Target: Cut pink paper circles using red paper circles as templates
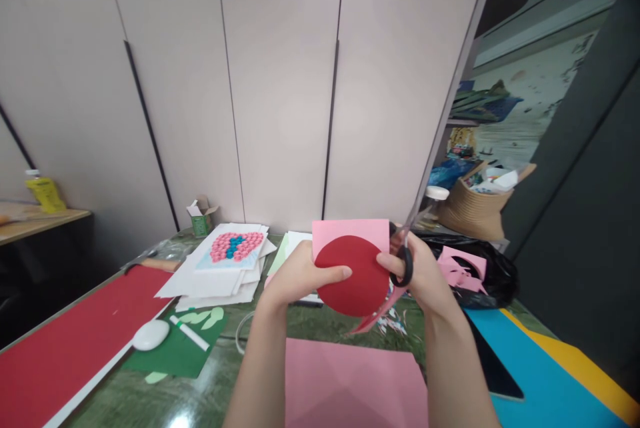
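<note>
My left hand (305, 275) is closed on the left edge of a red paper circle (353, 281) and a square of pink paper (350, 228) behind it, thumb on the red face. My right hand (420, 268) has black-handled scissors (406, 267) hooked on its fingers, blades pointing up and away. Its thumb presses the circle's right edge. A partly cut pink strip (380, 311) hangs below the circle. Nearer me, beneath my hands, lies a larger sheet of pink paper (350, 381).
Paper scraps (393, 321) litter the green table (220, 391). At left are red board (90, 341), a white mouse (151, 335), a marker (189, 333) and stacked papers (205, 281). A black bag (503, 275) with pink offcuts and blue board (540, 375) lie right.
</note>
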Tool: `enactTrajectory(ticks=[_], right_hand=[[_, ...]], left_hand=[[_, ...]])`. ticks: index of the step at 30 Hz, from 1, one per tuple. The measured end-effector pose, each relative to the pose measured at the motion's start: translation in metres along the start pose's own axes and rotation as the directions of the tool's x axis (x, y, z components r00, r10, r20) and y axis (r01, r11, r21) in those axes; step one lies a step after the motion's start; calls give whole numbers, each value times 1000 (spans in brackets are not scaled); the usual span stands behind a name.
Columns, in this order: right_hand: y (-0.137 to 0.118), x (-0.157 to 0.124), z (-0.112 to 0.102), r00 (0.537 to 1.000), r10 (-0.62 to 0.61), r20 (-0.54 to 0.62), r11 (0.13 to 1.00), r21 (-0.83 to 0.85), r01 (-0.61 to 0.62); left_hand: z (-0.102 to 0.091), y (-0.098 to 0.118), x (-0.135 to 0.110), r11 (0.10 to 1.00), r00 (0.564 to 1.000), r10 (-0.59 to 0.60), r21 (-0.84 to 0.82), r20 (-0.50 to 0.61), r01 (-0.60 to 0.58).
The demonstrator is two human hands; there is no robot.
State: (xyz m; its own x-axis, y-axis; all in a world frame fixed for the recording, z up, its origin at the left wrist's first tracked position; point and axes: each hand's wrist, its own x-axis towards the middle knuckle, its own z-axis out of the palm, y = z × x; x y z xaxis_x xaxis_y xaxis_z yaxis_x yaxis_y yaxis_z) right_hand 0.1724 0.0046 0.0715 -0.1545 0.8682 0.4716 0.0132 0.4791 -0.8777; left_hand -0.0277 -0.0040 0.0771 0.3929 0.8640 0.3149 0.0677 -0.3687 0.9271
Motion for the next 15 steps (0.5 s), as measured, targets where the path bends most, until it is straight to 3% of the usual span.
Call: enactTrajectory(ticks=[4, 7, 11, 15], right_hand=[[2, 1, 6, 995, 79, 54, 993, 82, -83], [3, 1, 4, 996, 85, 23, 989, 117, -87], [7, 4, 9, 985, 29, -168, 988, 157, -2], [12, 7, 27, 913, -67, -402, 982, 135, 131]], left_hand=[[-1, 2, -1, 1000, 1000, 29, -7, 12, -29], [-1, 1, -1, 1000, 1000, -4, 2, -9, 4], [5, -5, 5, 995, 987, -76, -74, -144, 66], [15, -10, 14, 972, 937, -69, -234, -341, -14]])
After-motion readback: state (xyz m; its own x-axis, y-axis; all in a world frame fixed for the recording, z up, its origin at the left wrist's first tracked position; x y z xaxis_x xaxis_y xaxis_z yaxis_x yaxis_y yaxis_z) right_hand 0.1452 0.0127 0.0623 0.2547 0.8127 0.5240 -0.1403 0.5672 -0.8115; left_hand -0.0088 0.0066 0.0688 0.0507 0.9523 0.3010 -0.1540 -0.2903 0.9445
